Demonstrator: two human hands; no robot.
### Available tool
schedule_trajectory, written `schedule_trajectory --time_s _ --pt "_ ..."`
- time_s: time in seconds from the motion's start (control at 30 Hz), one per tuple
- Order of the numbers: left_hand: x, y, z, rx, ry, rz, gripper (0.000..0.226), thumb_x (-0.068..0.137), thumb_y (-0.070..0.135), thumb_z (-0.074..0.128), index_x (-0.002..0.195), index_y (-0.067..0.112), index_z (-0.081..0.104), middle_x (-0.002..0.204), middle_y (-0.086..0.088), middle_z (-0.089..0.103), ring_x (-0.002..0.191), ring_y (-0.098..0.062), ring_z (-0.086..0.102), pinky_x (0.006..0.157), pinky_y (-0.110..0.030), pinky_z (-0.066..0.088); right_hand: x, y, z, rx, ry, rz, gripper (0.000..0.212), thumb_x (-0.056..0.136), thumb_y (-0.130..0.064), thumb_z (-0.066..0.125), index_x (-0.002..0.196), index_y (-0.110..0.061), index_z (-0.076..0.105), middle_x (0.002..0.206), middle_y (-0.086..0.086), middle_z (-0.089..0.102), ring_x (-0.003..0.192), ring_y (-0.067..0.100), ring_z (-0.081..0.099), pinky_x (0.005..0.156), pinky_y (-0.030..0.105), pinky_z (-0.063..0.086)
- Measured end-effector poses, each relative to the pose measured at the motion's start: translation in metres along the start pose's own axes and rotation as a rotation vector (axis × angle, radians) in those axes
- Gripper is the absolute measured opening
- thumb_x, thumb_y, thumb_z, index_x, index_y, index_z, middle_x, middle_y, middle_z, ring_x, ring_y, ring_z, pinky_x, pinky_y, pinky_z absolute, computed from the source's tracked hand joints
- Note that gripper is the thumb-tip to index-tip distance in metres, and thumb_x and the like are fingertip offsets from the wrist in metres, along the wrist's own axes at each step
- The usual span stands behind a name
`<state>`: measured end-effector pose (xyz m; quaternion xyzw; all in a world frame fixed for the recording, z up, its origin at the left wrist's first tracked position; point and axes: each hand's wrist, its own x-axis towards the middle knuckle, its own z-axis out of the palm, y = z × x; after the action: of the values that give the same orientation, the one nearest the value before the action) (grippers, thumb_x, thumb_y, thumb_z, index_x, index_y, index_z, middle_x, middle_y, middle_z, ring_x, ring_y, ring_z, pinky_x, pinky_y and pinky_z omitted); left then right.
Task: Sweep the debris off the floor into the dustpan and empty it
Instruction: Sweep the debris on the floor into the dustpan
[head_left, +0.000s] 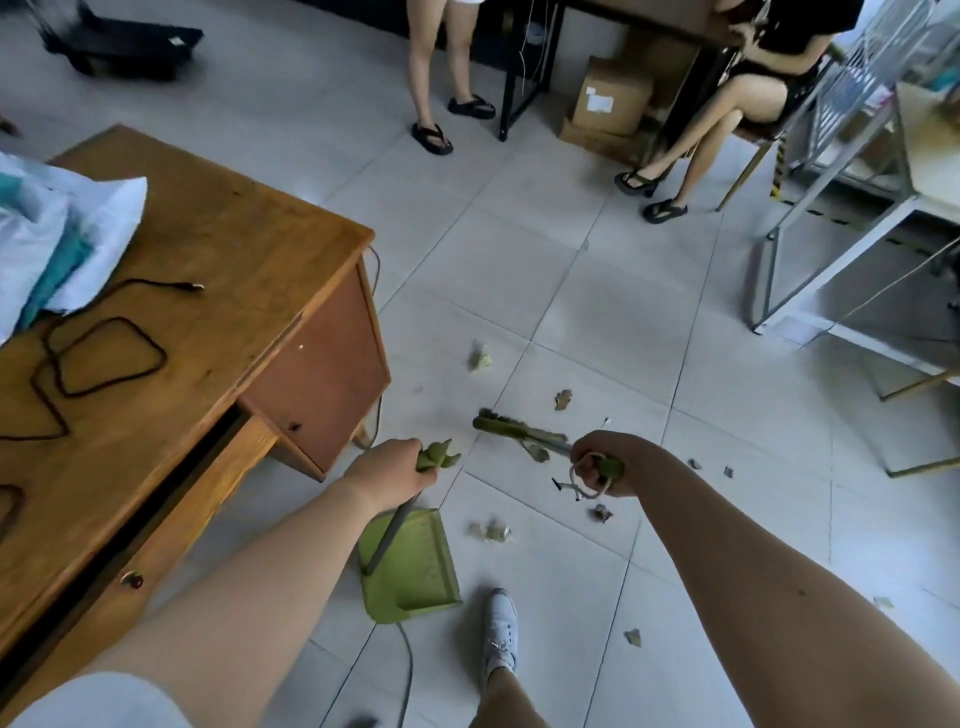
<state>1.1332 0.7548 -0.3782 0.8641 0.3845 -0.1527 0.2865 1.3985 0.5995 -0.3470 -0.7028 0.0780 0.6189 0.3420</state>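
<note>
The left hand (396, 467) clenches the top of the long handle of the green dustpan (415, 571), which rests on the floor (597, 291) beside a desk (208, 249). Right of it lies the debris (491, 532), scattered scraps that look light and apt to skitter; the right hand (605, 467) grasps the end of the broom (511, 427), seemingly light and stiff, well held there.
</note>
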Motion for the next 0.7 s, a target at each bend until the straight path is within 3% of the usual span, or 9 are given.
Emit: schedule_trajectory --time_s 0.13,0.27,0.53,0.7 --pt "0.046 0.021 -0.028 0.046 0.005 -0.013 0.030 0.091 0.047 0.051 0.080 0.019 0.049 0.073 0.002 0.054 0.067 -0.017 0.054 0.052 -0.032 0.035 0.027 -0.063 -0.009 -0.051 0.016 -0.047 0.022 0.092 0.005 0.044 0.077 -0.011 0.042 0.041 0.005 0.046 0.027 0.011 0.044 0.031 0.014 0.034" --pt "0.089 0.039 -0.051 0.057 0.042 -0.032 0.033 0.092 0.049 0.048 0.089 0.016 0.052 0.079 0.001 0.056 0.073 -0.021 0.057 0.058 -0.033 0.040 0.052 -0.121 -0.010 -0.070 0.020 -0.120 0.024 0.090 0.007 0.043 0.073 -0.009 0.043 0.057 0.008 0.043 0.028 0.011 0.045 0.032 0.014 0.035" --pt "0.171 0.040 -0.091 0.116 0.136 0.025 0.033 0.094 0.047 0.046 0.101 0.015 0.052 0.089 -0.006 0.063 0.079 -0.026 0.062 0.060 -0.034 0.046 0.099 -0.220 0.009 -0.121 0.054 -0.168 0.019 0.089 0.009 0.044 0.076 -0.005 0.045 0.061 0.012 0.045 0.039 0.019 0.043 0.033 0.018 0.036" --pt "0.236 0.010 -0.122 0.050 0.165 0.056 0.033 0.095 0.050 0.044 0.106 0.021 0.052 0.083 0.001 0.063 0.073 -0.019 0.061 0.054 -0.030 0.042 0.164 -0.279 0.038 -0.241 0.119 -0.144 0.014 0.095 0.005 0.046 0.081 0.001 0.048 0.057 0.016 0.053 0.023 0.016 0.045 0.031 0.015 0.040"
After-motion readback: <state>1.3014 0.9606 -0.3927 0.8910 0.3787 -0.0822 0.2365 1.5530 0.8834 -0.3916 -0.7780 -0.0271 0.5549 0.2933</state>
